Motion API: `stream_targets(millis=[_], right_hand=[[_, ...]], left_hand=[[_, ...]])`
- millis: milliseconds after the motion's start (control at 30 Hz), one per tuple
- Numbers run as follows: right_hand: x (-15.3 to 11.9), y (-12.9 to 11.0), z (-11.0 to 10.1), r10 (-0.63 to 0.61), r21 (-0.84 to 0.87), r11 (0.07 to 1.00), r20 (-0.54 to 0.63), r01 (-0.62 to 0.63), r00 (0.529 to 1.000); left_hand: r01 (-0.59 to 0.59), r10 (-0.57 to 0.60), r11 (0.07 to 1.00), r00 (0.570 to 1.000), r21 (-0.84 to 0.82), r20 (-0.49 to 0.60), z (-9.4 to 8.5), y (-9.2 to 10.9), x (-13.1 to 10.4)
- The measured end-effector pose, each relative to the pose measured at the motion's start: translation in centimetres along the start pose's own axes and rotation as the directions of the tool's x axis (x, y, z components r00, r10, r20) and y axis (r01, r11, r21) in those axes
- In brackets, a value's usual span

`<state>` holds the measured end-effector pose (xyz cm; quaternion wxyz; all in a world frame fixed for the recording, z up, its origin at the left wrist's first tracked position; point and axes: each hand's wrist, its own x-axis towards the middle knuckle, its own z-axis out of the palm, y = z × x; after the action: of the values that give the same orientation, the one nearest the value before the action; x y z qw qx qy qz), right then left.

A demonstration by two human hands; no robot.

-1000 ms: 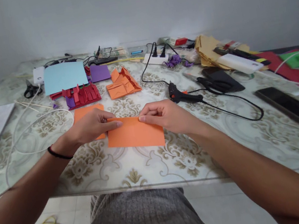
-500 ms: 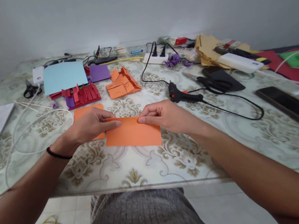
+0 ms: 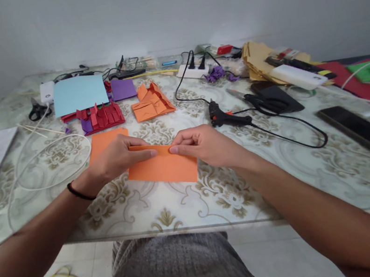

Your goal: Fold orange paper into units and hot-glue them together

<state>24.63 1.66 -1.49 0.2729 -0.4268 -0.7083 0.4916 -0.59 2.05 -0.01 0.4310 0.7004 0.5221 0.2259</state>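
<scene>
An orange paper (image 3: 163, 169) is held by its far edge between my two hands, above the near middle of the table. My left hand (image 3: 120, 156) pinches that edge with thumb on top and fingers behind. On the right, my right hand (image 3: 200, 143) grips the same edge, its thumb tip close to the left one. Another orange sheet (image 3: 102, 142) lies flat, partly under my left hand. Beyond the hands sit folded orange pieces (image 3: 152, 103), and folded red pieces (image 3: 105, 116) lie to their left.
A black glue gun (image 3: 226, 116) with its cord, scissors (image 3: 264, 102) and a dark phone (image 3: 362, 127) lie to the right. At the back left are a light blue sheet (image 3: 80, 94) and a purple one (image 3: 123, 89). A white cable (image 3: 17, 173) loops at left.
My left hand has slid slightly right along the paper's far edge, bringing the thumbs closer together. The held paper has shifted a little left.
</scene>
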Motion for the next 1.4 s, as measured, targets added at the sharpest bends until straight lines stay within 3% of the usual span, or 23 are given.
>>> stream_targets(millis=[133, 533, 733, 1133, 1300, 1400], right_hand=[[0.0, 0.1, 0.2, -0.022, 0.005, 1.000, 0.042, 0.022, 0.999], [0.0, 0.2, 1.1, -0.076, 0.007, 0.997, 0.076, 0.076, 0.994], [-0.1, 0.1, 1.4, -0.113, -0.010, 0.993, 0.102, 0.115, 0.988], [0.0, 0.1, 1.2, -0.113, -0.006, 0.993, 0.114, 0.115, 0.987], [0.2, 0.1, 0.0, -0.087, -0.005, 0.996, 0.091, 0.088, 0.992], [0.2, 0.0, -1.3, -0.042, 0.082, 0.996, 0.115, 0.032, 0.993]], left_hand=[[0.038, -0.037, 0.999, 0.999, -0.021, 0.038, 0.2, 0.2, -0.1], [-0.100, 0.093, 0.994, 0.986, 0.043, 0.138, 0.4, 0.3, 0.0], [-0.099, 0.097, 0.995, 0.983, 0.008, 0.154, 0.9, 0.0, -0.1], [-0.161, 0.160, 0.987, 0.986, 0.003, 0.048, 1.1, 0.0, -0.2], [-0.149, 0.151, 0.987, 0.988, 0.051, -0.040, 0.1, 0.7, -0.4], [-0.150, 0.157, 0.985, 0.984, 0.079, -0.082, -0.8, 1.4, -0.5]])
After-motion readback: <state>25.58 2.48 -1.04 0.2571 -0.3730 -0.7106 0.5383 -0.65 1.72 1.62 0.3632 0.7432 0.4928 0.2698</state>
